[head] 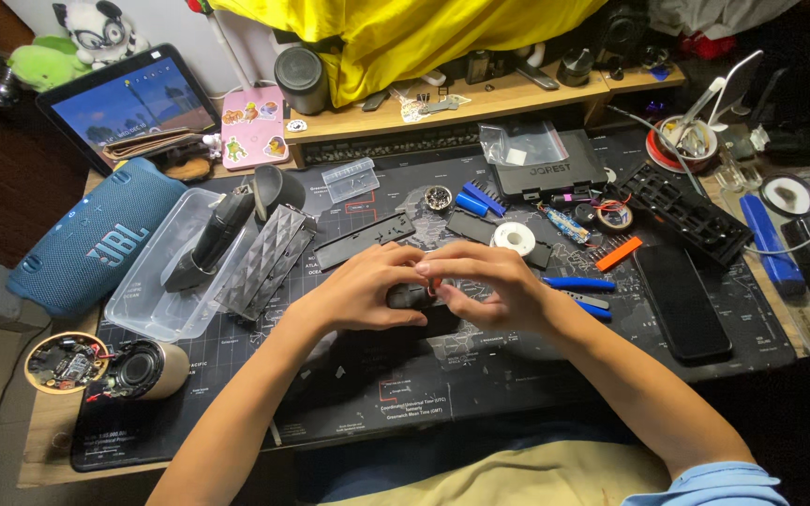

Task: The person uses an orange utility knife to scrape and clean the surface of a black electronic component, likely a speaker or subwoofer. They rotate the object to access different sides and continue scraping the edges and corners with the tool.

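Together left hand, right hand grip small dark rounded plastic part.

A tablet screen, blue-lit, stood far up-left of the fingers. A clear plastic bag lay up-right, a pink stickered case up-left.

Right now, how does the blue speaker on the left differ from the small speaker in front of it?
The blue speaker is whole, fabric-covered and larger; the small speaker is beige, opened, its end cap off with the circuit showing. The blue one lies clear of the mat; the small one sits on it. Both lie on their sides.
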